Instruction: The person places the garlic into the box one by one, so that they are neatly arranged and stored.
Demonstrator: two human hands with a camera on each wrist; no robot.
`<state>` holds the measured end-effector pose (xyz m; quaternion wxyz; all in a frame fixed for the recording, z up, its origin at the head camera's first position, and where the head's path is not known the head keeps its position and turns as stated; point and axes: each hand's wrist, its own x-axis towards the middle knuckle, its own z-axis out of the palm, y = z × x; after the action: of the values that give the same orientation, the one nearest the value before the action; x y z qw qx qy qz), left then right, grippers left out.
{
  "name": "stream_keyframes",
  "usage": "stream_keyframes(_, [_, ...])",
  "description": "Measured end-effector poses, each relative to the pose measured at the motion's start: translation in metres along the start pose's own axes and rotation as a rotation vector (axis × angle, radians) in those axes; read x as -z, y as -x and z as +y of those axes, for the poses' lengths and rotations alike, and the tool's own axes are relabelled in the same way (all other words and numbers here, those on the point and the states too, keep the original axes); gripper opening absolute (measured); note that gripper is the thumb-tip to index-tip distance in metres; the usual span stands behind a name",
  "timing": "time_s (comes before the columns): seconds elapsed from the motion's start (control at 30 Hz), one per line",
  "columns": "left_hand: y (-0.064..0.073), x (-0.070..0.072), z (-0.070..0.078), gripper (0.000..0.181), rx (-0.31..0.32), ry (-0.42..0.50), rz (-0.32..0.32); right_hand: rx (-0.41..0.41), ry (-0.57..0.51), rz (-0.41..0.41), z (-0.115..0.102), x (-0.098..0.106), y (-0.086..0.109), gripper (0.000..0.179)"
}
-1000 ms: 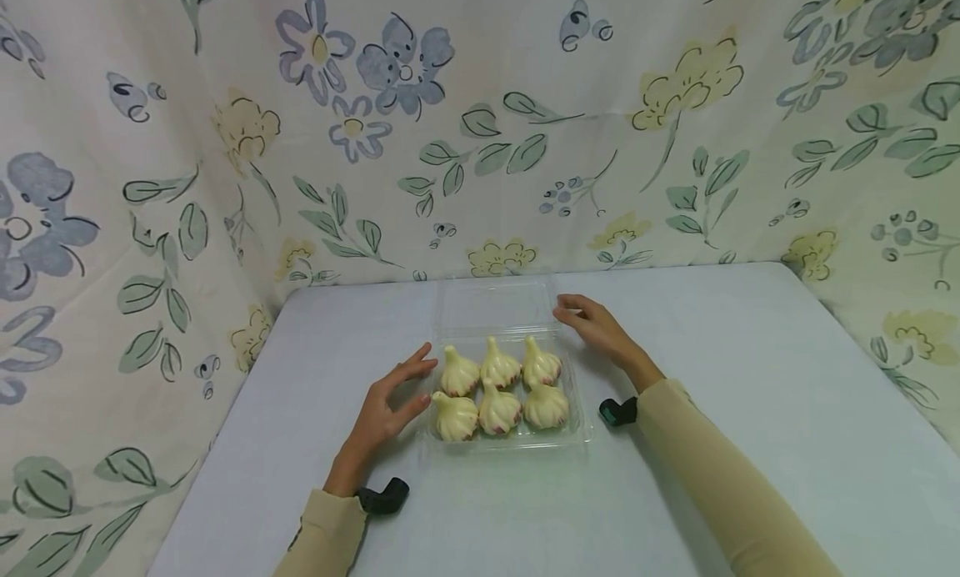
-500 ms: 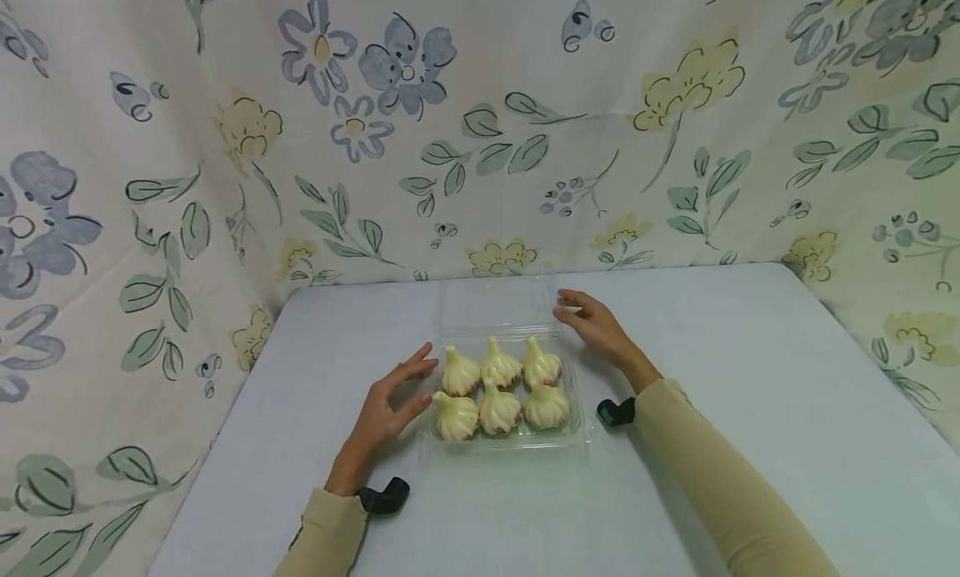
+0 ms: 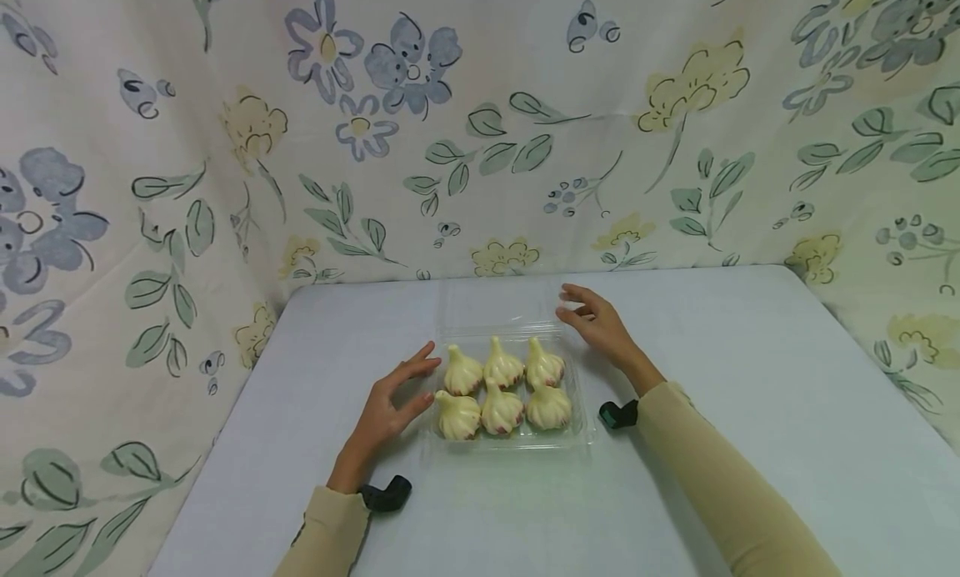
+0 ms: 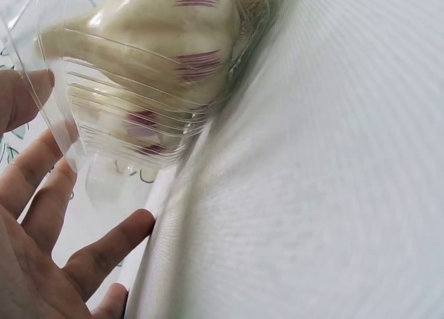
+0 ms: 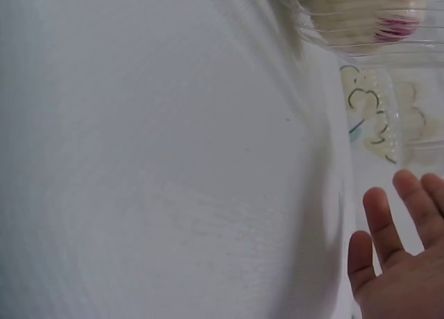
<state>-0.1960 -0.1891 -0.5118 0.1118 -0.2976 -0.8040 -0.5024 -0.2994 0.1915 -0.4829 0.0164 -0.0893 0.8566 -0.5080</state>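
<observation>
A clear plastic clamshell box stands on the table with its lid swung back on the far side. Inside sit several pale garlic bulbs with purple-pink streaks, in two rows. My left hand is at the box's left side, fingers spread. In the left wrist view, the thumb and fingertips come right up to the ridged plastic wall. Beside the lid's right edge is my right hand, thumb and index finger apart at the corner. In the right wrist view its fingers extend loosely.
A white cloth covers the table. Behind and to both sides hangs a floral curtain, close along the table's far edge. Black wrist-worn devices show at both wrists, below the beige sleeves.
The right hand's index finger has risen slightly, widening its gap from the thumb at the lid's corner. The left hand, box and garlic bulbs hold still; the head view shifts a little.
</observation>
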Motion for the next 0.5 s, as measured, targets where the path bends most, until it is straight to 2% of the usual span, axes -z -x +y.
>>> stream_keyframes(0.17, [0.0001,0.0,0.0004,0.049,0.025,0.008,-0.001,0.039,0.007,0.025,-0.0043,0.0009,0.0023,0.062])
stream_keyframes(0.5, [0.0002,-0.0005,-0.0004,0.049,-0.001,0.005,0.009,0.108,-0.011,0.063,-0.0102,0.0045,0.0052,0.059])
